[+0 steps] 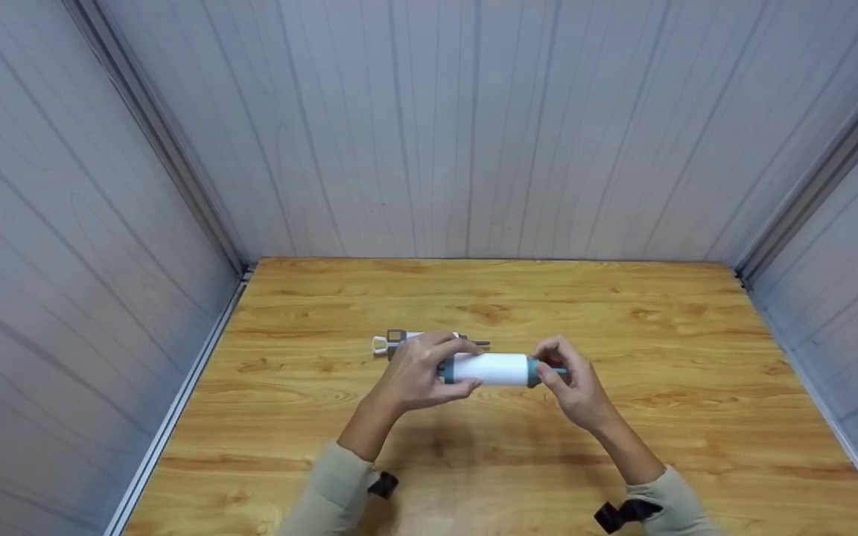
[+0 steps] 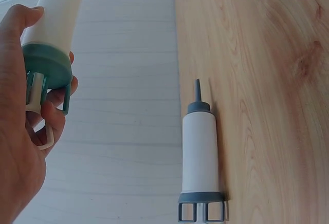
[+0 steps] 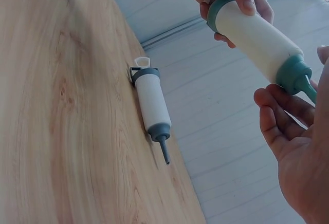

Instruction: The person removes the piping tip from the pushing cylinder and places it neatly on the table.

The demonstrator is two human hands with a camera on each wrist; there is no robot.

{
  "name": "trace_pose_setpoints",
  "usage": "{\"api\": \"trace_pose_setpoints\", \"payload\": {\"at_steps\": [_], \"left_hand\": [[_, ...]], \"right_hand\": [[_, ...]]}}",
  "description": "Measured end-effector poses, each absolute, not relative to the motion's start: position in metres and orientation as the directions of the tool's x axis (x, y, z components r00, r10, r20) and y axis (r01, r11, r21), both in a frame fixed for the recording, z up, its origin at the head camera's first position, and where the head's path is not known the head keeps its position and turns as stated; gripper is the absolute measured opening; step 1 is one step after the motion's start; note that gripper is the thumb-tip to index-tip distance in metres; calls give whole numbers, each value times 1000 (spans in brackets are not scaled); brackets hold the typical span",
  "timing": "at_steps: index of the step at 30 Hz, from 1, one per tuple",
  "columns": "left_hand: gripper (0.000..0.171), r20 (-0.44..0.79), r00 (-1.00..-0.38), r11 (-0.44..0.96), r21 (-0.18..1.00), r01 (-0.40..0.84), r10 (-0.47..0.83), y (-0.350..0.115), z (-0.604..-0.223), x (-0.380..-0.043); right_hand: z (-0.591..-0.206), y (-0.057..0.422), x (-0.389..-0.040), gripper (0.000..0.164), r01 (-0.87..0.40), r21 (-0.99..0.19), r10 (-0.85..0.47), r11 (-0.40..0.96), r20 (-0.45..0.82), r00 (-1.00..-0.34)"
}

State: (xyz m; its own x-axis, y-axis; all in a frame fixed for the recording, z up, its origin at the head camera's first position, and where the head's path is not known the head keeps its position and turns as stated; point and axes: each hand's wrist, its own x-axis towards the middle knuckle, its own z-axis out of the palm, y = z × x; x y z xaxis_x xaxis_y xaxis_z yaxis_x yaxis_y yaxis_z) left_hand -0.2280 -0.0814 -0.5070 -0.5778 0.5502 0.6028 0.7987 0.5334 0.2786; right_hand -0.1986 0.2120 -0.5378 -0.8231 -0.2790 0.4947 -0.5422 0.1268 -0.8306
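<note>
A large syringe [image 1: 490, 369] with a white barrel and teal end caps is held level above the table. My left hand [image 1: 430, 370] grips it near the handle end, thumb and fingers on either side of the barrel. In the left wrist view, a finger passes by the pale plunger loop [image 2: 47, 137]. At the other end, my right hand [image 1: 572, 383] has thumb and fingers around the teal nozzle cap [image 3: 293, 73], and the thin nozzle points right. A second syringe [image 2: 200, 152], with grey-blue ends, lies on the table behind, partly covered by my left hand in the head view.
The wood-grain table [image 1: 660, 327] spreads under both hands. Pale panel walls [image 1: 474, 134] close it in at the back and both sides, with a metal rail [image 1: 176, 417] along the left edge. Black straps [image 1: 626, 514] sit at both sleeve cuffs.
</note>
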Motion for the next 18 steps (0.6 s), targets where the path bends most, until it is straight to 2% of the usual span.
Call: {"api": "trace_pose_setpoints", "payload": {"at_steps": [9,18], "left_hand": [[38,615,-560,559,222,799,556,-83,-506,-224],[37,610,-566,562,227,795,554,-84,-505,-222]], "right_hand": [[-538,212,-198,5,-518,-848,-304,109,468,-830],[-539,211,-198,8,-537,-840,-314,80,490,-813]]}}
